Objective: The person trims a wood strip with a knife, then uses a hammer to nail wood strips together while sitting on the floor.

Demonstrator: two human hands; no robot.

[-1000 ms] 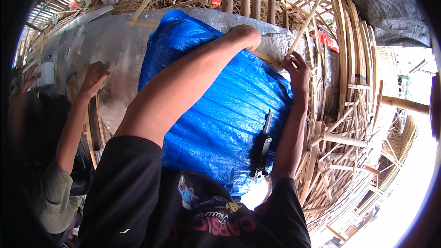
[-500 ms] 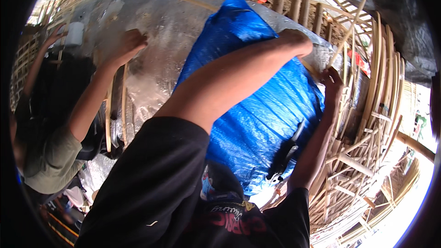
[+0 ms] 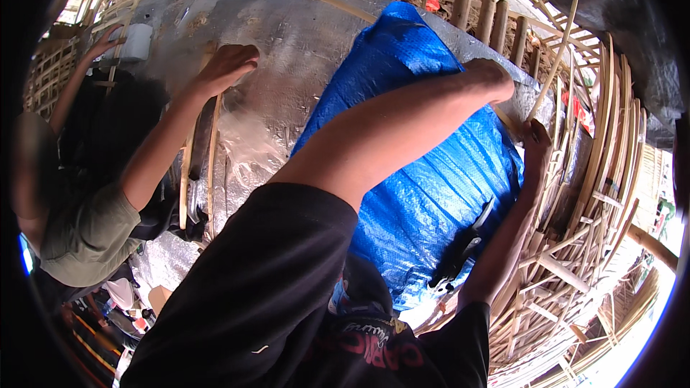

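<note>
A blue plastic tarp (image 3: 424,194) spreads beneath my arms, from near my shirt to a narrow far tip. My left hand (image 3: 492,79) is closed at the end of the arm reaching across the tarp; its fingers are mostly hidden. From under it a pale bamboo strip (image 3: 507,122) runs toward my right hand (image 3: 537,138), which is curled around the strip's other end. Another long thin strip (image 3: 557,54) slants up from beside my right hand. On the tarp by my right forearm lies a knife-like tool (image 3: 467,241) with a dark handle and pale blade.
Bundled bamboo strips (image 3: 582,230) stack along my right. Upright bamboo posts (image 3: 485,20) stand at the far side, beyond a silvery sheet (image 3: 280,36). At left sits another person, one hand (image 3: 233,65) closed near upright sticks (image 3: 201,165). A white container (image 3: 136,42) stands behind.
The whole view has shifted, so everything sits further right and slightly lower. My hands keep nearly the same pose around the strip. The other person's raised hand stays closed.
</note>
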